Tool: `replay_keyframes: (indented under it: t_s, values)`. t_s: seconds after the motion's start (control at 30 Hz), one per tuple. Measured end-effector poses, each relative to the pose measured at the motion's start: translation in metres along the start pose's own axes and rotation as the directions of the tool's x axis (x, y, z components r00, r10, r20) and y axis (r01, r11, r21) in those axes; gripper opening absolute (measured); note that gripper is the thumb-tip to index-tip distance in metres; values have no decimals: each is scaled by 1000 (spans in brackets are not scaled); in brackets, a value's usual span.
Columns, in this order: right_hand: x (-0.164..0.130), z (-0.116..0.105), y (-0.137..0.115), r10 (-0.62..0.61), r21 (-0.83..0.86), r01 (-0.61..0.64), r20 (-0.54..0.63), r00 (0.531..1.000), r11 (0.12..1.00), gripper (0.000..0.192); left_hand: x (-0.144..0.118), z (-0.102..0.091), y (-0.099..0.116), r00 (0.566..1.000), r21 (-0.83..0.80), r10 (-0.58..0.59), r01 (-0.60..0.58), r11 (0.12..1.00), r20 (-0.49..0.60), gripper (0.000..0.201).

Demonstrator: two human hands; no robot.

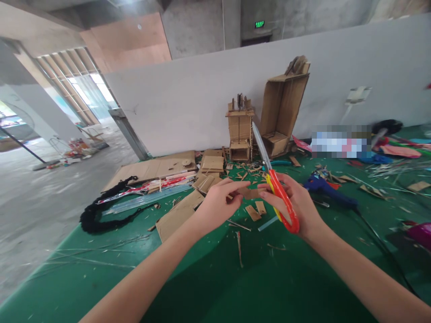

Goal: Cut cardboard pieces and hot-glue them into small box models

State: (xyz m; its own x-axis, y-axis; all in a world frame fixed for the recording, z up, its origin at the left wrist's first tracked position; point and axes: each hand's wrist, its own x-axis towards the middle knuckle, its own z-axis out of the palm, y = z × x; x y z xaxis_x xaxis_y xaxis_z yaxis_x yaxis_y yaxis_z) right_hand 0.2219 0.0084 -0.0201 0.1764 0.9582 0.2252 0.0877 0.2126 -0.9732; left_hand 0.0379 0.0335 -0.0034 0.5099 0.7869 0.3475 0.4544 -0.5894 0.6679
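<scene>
Between my two hands is a small strip of brown cardboard (249, 193). My left hand (220, 202) pinches its left end between thumb and fingers. My right hand (292, 202) touches the strip's right end with its fingertips and also holds a pair of scissors (284, 202) with red and yellow handles. The scissors' blades are together and point up and away. Below the strip, small cardboard pieces with holes (253, 213) lie on the green tabletop (208, 278), near a thin metal rod (239, 224) and a translucent glue stick (267, 223).
A small cardboard tower (239, 130) and a taller open cardboard box (283, 103) stand against the white partition (188, 98). A blue glue gun (332, 193) with its cord lies right. Cardboard sheets (151, 172), plastic-wrapped sticks and black fuzzy yarn (90, 217) lie left. Scraps litter the back.
</scene>
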Motion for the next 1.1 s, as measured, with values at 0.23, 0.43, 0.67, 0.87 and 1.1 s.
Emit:
replay_keyframes:
  t_s: [0.23, 0.43, 0.67, 0.87, 1.1]
  values:
    - [1, 1, 1, -9, 1, 9, -6, 1000, 1000, 56, 2, -1, 10, 992, -233, -127, 125, 964, 6, 28]
    - [-1, 1, -1, 24, -4, -24, 22, 999, 1000, 55, 2, 2, 1, 994, -197, -96, 82, 977, -60, 34]
    - [-1, 2, 0, 16, 19, -17, 31, 999, 1000, 57, 7, -5, 1, 987, -307, -150, 160, 938, 55, 16]
    - [-2, 2, 1, 20, 31, -22, 61, 998, 999, 55, 5, -2, 2, 987, -212, -129, 146, 966, 91, 20]
    - [-3, 2, 4, -3, 35, 2, 31, 999, 999, 50, 2, 10, 0, 990, -244, -127, 108, 964, -61, 20]
